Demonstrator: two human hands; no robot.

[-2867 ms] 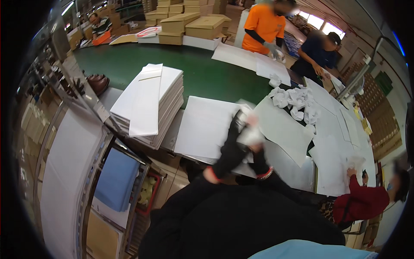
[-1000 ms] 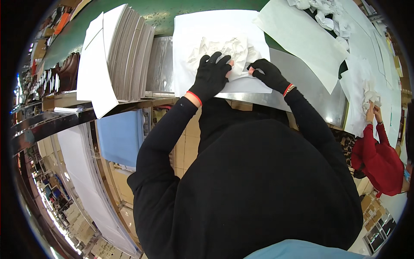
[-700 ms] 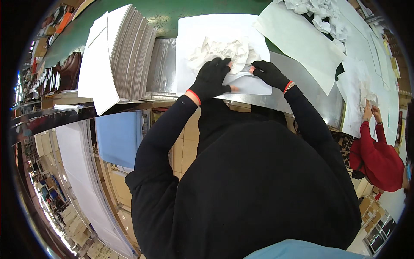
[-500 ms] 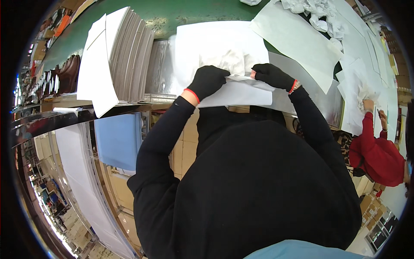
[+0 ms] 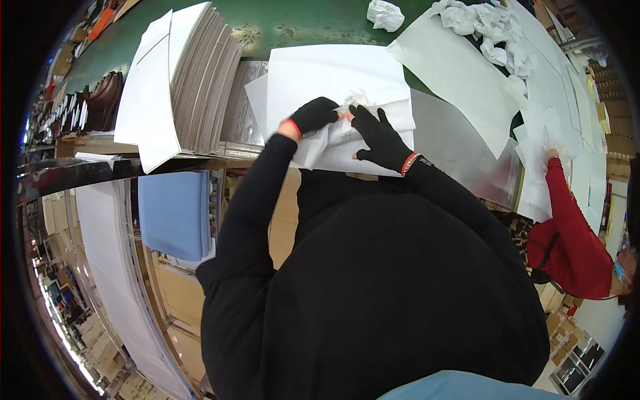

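A sheet of thin white tissue paper [image 5: 343,133], partly rolled and crumpled, lies on a stack of flat white sheets [image 5: 333,67] in front of me. My left hand [image 5: 315,119], in a black glove with bare fingertips, is closed on the left part of the tissue paper. Spread over the right part is my right hand [image 5: 383,139], gloved the same way, its fingers apart and pressing on the paper. The fingertips of both hands nearly meet at the middle of the roll. A small crumpled tuft [image 5: 360,97] sticks up just beyond them.
A tall pile of white boards [image 5: 200,87] stands at the left. Crumpled paper balls [image 5: 385,15] and a large pale sheet [image 5: 460,73] lie on the green table [image 5: 300,23]. At right a co-worker in a red sleeve [image 5: 561,193] handles paper. Blue cloth [image 5: 175,217] hangs below left.
My right hand has moved left and nearer me, opening out from a pinch to lie on the tissue paper. The paper is now rolled more. The co-worker's arm has shifted.
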